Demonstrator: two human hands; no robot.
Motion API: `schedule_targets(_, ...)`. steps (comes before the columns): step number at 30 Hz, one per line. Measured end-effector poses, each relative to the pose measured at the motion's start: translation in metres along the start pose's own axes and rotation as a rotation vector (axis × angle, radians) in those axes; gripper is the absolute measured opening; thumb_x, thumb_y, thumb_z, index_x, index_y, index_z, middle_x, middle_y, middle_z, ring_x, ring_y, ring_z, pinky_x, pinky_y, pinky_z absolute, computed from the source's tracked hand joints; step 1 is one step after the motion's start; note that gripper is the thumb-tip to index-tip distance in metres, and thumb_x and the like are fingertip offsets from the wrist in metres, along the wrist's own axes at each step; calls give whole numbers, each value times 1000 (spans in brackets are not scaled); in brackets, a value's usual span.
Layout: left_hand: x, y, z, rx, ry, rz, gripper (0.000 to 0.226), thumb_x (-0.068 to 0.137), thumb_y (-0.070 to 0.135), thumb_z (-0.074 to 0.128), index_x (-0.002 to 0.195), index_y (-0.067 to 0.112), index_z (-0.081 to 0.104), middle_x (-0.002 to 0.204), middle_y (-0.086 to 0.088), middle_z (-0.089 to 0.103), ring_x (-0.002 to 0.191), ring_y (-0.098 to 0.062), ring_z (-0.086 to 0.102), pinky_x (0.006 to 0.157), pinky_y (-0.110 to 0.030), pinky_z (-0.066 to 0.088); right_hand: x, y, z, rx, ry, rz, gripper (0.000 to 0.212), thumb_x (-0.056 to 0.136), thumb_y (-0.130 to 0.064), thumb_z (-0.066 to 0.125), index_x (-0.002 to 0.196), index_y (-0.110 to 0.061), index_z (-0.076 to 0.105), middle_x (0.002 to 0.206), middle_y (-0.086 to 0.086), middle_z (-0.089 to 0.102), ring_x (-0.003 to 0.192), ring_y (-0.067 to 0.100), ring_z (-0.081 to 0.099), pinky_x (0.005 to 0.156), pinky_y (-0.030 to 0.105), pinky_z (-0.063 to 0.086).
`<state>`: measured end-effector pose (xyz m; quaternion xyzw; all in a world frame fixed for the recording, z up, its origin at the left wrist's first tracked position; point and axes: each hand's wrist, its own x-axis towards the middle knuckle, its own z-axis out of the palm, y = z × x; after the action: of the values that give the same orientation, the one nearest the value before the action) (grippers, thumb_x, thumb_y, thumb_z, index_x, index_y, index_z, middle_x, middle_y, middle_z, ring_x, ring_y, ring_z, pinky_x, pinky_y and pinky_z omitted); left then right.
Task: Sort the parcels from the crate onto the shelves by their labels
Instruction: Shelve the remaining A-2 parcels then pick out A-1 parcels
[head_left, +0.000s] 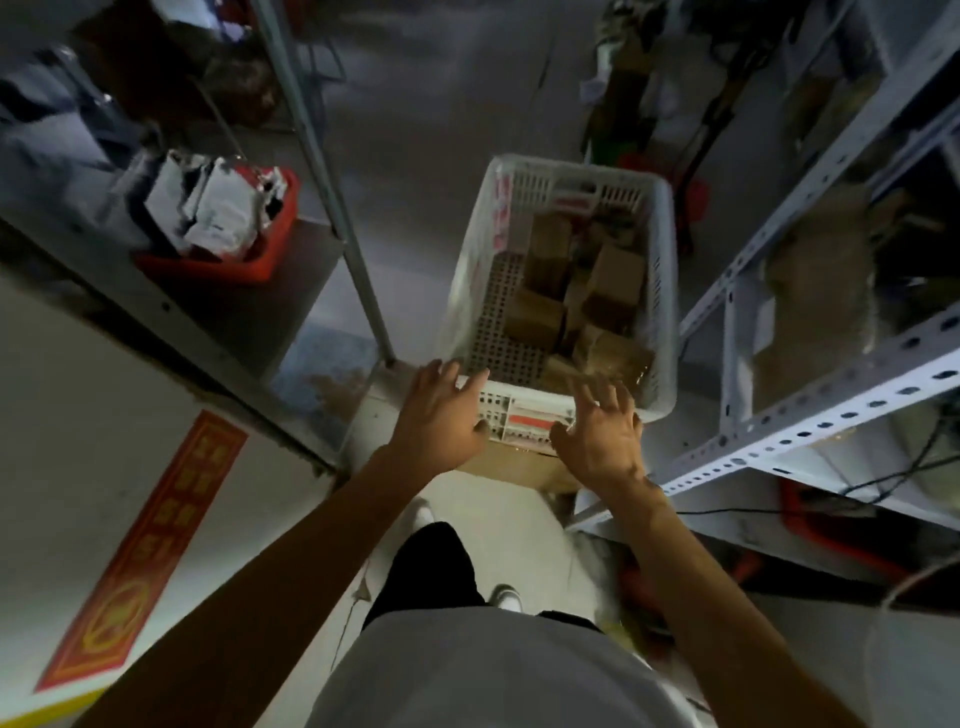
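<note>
A white plastic crate (478, 291) stands on the floor in the aisle, holding several brown cardboard parcels (618, 283). My left hand (441, 415) reaches out over the crate's near left corner with its fingers spread and holds nothing. My right hand (602, 431) hovers at the crate's near rim, fingers spread too, just in front of the nearest parcel (610, 356). Metal shelves (810, 421) rise on the right, and another shelf unit (332, 192) stands on the left.
A red bin (218, 267) full of white and grey mailer bags sits on the left shelf. Brown sacks or parcels fill the right shelves. A flat cardboard piece (519, 467) lies on the floor under the crate's near end. Clutter stands at the aisle's far end.
</note>
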<state>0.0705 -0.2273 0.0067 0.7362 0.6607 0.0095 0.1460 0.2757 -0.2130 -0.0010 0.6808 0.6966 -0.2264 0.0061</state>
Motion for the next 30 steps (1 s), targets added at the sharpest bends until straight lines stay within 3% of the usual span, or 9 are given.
schedule_targets(7,110,-25,-14,28,-113,150,73,92,45,56,155,24,25,155,-11,32,141,-32,29,117,-45,24,60,-4,-1,74,-47,172,74,90,-37,65,153,-30,28,163,3,18,150,31,10,119,53,18)
schedule_targets(11,162,-23,-8,9,-210,195,76,90,45,60,154,22,27,152,-15,38,139,-36,34,118,-45,27,86,2,-6,164,-26,315,70,88,-34,66,149,-24,35,157,6,31,141,34,29,113,51,34)
schedule_targets(14,194,-14,2,-20,-265,221,75,89,44,61,153,19,30,149,-14,43,136,-36,38,114,-46,33,105,21,-3,288,-37,429,69,79,-39,68,140,-21,41,140,7,49,122,36,48,96,51,49)
schedule_targets(17,220,5,19,-65,-314,251,72,89,41,61,151,17,33,147,-13,44,135,-35,40,111,-46,37,132,48,9,440,-30,533,72,63,-58,49,122,-16,50,114,10,60,102,33,58,83,48,53)
schedule_targets(19,241,21,36,-81,-327,264,71,89,41,62,150,15,35,146,-14,45,133,-34,43,110,-44,39,156,73,23,518,-46,550,59,68,-56,54,113,-18,51,101,6,62,94,28,61,81,48,55)
schedule_targets(21,256,32,47,-122,-346,267,72,89,41,64,150,15,34,146,-14,46,133,-32,45,111,-42,39,173,88,31,561,-20,535,56,77,-49,66,123,-22,51,111,3,64,103,26,63,88,47,55)
schedule_targets(25,296,59,85,-215,-474,238,70,93,33,63,151,12,30,150,-10,42,138,-27,39,114,-38,33,202,114,37,683,33,570,78,76,-46,67,145,-21,43,134,4,60,124,25,57,104,44,49)
schedule_targets(28,312,80,105,-321,-521,220,61,95,22,58,150,15,33,148,-7,44,134,-26,43,112,-40,37,217,114,36,731,33,632,84,88,-31,68,157,-15,22,149,11,47,135,31,47,109,41,40)
schedule_targets(30,319,89,119,-400,-553,207,60,95,19,57,150,20,32,149,-5,46,133,-27,47,111,-43,41,223,116,44,740,41,663,88,89,-31,67,158,-14,15,153,13,41,139,33,42,110,45,37)
